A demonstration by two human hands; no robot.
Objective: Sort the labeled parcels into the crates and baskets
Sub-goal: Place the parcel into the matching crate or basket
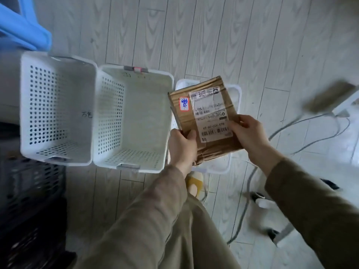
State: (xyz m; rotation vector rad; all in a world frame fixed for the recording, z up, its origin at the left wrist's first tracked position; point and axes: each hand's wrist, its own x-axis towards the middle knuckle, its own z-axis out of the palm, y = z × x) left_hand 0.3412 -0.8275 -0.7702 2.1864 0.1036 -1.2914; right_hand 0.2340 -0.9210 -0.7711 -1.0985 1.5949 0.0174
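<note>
Sleeves of a brown garment lead forward to both hands, which share one flat cardboard parcel (206, 121) held above the floor. Left hand (182, 146): grip closed on the parcel's near left corner, thumb on top. Right hand (250, 134): grip pinching the near right edge, fingers pressed on the printed shipping label. A small red-bordered sticker (183, 104) with blue handwriting sits near the parcel's far left corner (presumably the sorting mark, unreadable from where I stand). Under and beyond the parcel lies a third white basket (236, 92), mostly hidden, contents not visible. Left of it, the middle white basket (134, 121) and the left white basket (56, 111) stand touching side by side, both empty. Judged progress: sorting has barely begun; this parcel is not yet placed. Far right, a blurred brown shape (326, 99) may be another parcel awaiting its turn. Far left, a blue crate (25, 28) shows only in part.
</note>
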